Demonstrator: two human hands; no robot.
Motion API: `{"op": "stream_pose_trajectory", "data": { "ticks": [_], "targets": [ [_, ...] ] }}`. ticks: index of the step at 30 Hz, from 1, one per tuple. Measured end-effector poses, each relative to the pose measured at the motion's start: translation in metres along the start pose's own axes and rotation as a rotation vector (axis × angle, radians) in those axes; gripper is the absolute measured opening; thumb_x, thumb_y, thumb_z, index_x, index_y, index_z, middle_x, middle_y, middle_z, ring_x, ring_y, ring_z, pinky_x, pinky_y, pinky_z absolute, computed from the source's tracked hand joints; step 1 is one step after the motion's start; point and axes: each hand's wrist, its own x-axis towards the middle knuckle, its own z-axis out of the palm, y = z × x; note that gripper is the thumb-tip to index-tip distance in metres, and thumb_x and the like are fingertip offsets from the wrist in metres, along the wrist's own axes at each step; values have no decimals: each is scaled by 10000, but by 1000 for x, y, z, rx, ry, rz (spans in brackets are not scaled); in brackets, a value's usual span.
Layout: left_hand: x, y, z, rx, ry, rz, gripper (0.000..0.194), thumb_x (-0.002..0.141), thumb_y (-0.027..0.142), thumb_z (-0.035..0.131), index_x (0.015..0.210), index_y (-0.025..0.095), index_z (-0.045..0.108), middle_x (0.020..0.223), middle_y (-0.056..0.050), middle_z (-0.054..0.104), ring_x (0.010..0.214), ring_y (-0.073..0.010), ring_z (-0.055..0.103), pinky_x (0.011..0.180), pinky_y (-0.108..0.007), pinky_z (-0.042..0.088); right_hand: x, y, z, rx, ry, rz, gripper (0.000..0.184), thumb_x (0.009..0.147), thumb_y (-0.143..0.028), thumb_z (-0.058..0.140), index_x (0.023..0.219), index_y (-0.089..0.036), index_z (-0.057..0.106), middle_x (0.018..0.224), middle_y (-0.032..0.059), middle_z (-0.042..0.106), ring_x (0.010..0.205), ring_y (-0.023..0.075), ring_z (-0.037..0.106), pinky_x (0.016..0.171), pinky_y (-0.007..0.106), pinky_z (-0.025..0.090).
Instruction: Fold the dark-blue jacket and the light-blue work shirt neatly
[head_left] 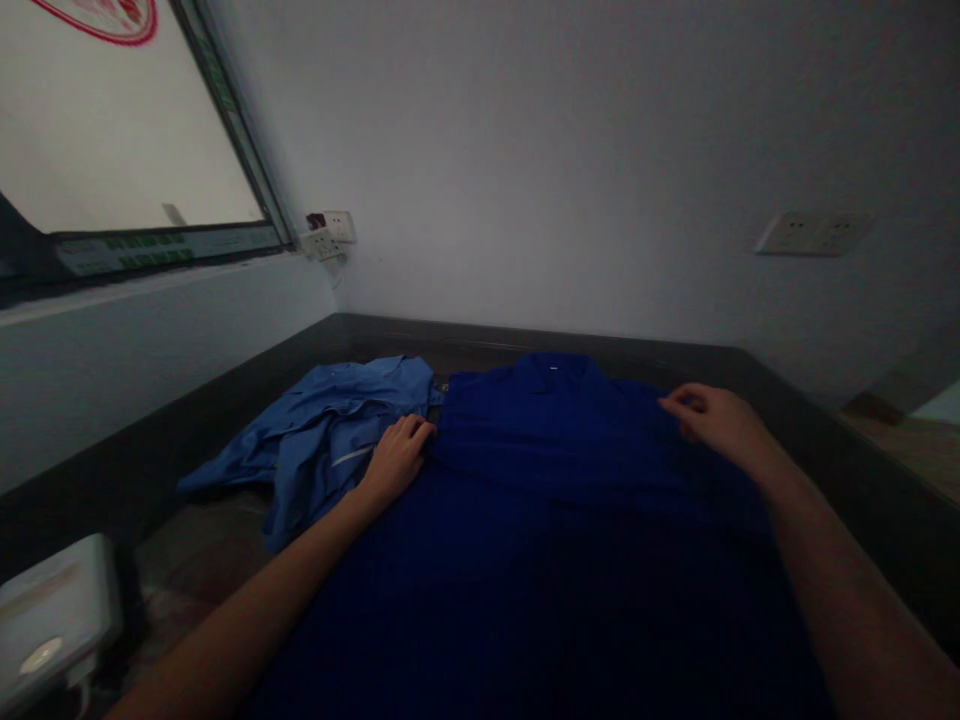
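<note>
The dark blue shirt [517, 440] lies spread on the table [832, 470], collar [555, 370] toward the wall [562, 200]. The right hand [709, 415] angles inward at its right edge, grip narrow; from here I can't tell whether cloth is pinched. The left hand [401, 450] lies palm down, fingers bent, at the left edge, its grip unclear, beside a crumpled lighter blue garment [330, 410].

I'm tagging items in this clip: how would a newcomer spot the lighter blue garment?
Start at the dark tabletop against the grey wall and look left, beside the left hand. The lighter blue garment lies there; its paler shade and rumpled heap set it apart from the flatter, dark-blue garment.
</note>
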Motion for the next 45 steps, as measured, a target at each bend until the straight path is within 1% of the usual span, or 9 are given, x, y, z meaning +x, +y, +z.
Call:
{"op": "stream_pose_trajectory", "data": {
  "ticks": [3,6,9,12,20,26,30,36,45],
  "targets": [
    [-1,-7,4,-101,-8,-76,329,692,17,461,952,205,534,1022,-67,556,969,-236,530,837,-360,438,19,-103,30,101,-226,-240,235,862,-368,514,873,-190,668,624,29,666,547,149,622,557,231,438],
    [-1,-10,3,-172,-14,-136,293,692,30,472,913,220,505,999,-46,559,941,-220,544,806,-332,436,45,-190,71,-33,-315,-396,202,870,-323,544,928,-190,684,825,48,718,780,163,658,688,220,444],
    [-1,-12,2,-163,-1,-161,236,706,72,505,895,212,489,953,-47,559,916,-221,545,779,-324,429,68,-249,111,-98,-325,-401,211,850,-332,595,986,-199,687,1043,72,701,986,199,625,801,242,433],
    [0,-12,2,-101,-12,-186,185,727,134,540,893,199,491,934,-64,563,925,-238,534,786,-339,415,85,-282,142,-150,-309,-348,344,876,-429,551,1058,-163,670,1142,144,657,1068,249,597,860,307,431],
    [0,-9,6,51,-42,-294,321,737,276,605,1026,167,516,1051,-136,540,1005,-307,487,829,-407,389,98,-310,192,-239,-287,-225,699,804,-681,475,1096,-72,657,1181,247,611,1161,366,519,975,501,336],
    [1,-9,1,32,-58,-334,369,715,245,628,1051,169,498,1074,-145,521,1024,-306,469,852,-405,382,109,-317,204,-232,-355,-173,554,744,-486,676,1160,-123,631,1206,207,611,1127,327,561,951,451,382],
    [2,-8,-7,1,-63,-235,312,752,129,550,1051,184,479,1102,-120,513,1042,-274,460,882,-409,356,117,-315,207,-181,-372,-140,493,786,-398,656,1181,-105,619,1181,228,618,1085,307,600,872,371,451],
    [4,-9,-22,-47,-154,36,213,799,37,417,891,201,515,940,-73,584,940,-223,514,875,-388,332,117,-312,219,-122,-296,-117,369,841,-358,611,1125,-125,646,1164,203,635,1090,280,602,849,331,471],
    [5,-9,-30,-78,-271,32,196,724,45,483,824,204,538,908,-64,620,928,-226,553,865,-395,327,124,-307,227,-41,-191,-71,242,895,-326,546,1074,-190,635,1155,148,641,1082,257,606,832,342,473]
  ]
}}
